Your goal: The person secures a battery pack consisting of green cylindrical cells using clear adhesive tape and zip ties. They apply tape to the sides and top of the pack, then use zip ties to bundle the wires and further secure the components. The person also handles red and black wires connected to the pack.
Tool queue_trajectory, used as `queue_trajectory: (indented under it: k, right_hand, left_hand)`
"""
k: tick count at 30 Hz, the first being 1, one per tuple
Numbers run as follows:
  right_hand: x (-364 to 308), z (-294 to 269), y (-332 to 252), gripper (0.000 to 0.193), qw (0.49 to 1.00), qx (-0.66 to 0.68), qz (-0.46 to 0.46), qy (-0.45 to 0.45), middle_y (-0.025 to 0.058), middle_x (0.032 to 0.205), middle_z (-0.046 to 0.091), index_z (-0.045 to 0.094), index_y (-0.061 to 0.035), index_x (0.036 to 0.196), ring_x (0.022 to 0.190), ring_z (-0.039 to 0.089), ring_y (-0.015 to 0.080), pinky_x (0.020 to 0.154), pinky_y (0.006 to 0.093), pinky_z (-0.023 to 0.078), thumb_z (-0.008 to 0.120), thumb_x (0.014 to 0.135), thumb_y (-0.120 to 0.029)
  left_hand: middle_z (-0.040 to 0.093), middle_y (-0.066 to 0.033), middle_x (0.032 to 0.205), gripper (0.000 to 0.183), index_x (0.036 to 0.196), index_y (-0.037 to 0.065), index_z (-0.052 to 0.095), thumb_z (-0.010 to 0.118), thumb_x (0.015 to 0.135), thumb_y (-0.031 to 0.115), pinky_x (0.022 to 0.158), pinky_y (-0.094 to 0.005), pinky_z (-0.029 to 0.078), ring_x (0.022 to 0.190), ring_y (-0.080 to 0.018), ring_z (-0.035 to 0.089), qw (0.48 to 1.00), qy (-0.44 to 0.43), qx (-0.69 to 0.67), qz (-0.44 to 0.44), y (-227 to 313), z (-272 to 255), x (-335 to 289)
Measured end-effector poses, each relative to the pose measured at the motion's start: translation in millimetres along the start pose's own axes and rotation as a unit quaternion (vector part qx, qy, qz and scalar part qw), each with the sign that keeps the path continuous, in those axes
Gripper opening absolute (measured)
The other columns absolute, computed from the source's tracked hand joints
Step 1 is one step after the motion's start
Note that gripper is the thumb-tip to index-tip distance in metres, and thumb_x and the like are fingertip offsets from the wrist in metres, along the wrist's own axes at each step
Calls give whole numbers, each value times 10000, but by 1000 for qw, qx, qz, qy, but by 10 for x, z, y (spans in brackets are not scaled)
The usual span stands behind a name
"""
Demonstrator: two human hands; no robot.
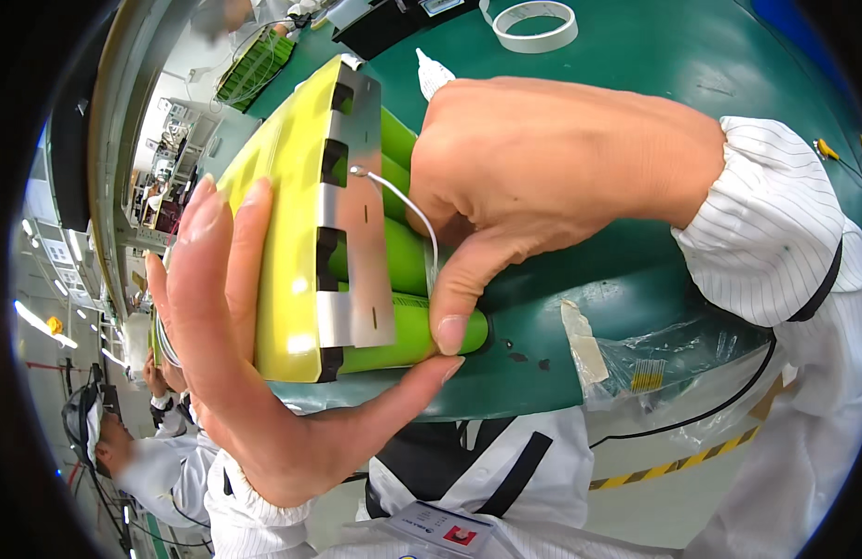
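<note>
A battery pack (291, 233) of green cylindrical cells stands tilted over the table, its left face covered by a yellow sheet. A metal strip (366, 252) runs along its edge, with a thin white wire (414, 207) joined to it. My left hand (282, 401) grips the pack, fingers spread over the yellow face and thumb reaching under the lowest cell. From the right, my right hand (533, 177) bends over the cells, its thumb pressed on the lowest one beside the wire. Its curled fingers are partly hidden, and whether they pinch the wire cannot be told.
The green table (654, 56) holds a roll of white tape (535, 26), a white nozzle tip (433, 74) and a black box (403, 23). A clear plastic bag (673, 359) lies at the near edge. Another green pack (256, 67) sits farther left, and a co-worker (137, 456) is at left.
</note>
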State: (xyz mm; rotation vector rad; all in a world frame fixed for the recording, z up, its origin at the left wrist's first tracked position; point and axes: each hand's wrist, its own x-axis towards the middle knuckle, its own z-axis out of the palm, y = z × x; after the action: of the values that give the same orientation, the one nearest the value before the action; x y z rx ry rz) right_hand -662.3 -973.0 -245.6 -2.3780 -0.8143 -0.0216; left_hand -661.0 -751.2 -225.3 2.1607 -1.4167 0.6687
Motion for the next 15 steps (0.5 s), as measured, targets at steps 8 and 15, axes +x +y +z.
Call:
queue_trajectory:
  k: [8, 15]
  right_hand:
    - [-205, -166, 33, 416, 997, -3, 32, 67, 118, 701, 687, 743, -2, 802, 663, 660, 243, 628, 374, 506, 793, 719, -407]
    - [-106, -74, -36, 226, 991, 57, 15, 117, 87, 666, 654, 741, -2, 793, 631, 627, 192, 598, 339, 493, 678, 722, -207]
  left_hand:
    - [319, -238, 1523, 1190, 1516, 5, 177, 925, 626, 260, 1128, -498, 358, 1372, -404, 412, 993, -63, 73, 71, -36, -98, -21]
    - [312, -227, 1517, 1143, 1503, 11, 178, 901, 630, 158, 1116, -479, 381, 1343, -397, 446, 997, -53, 17, 57, -29, -46, -9]
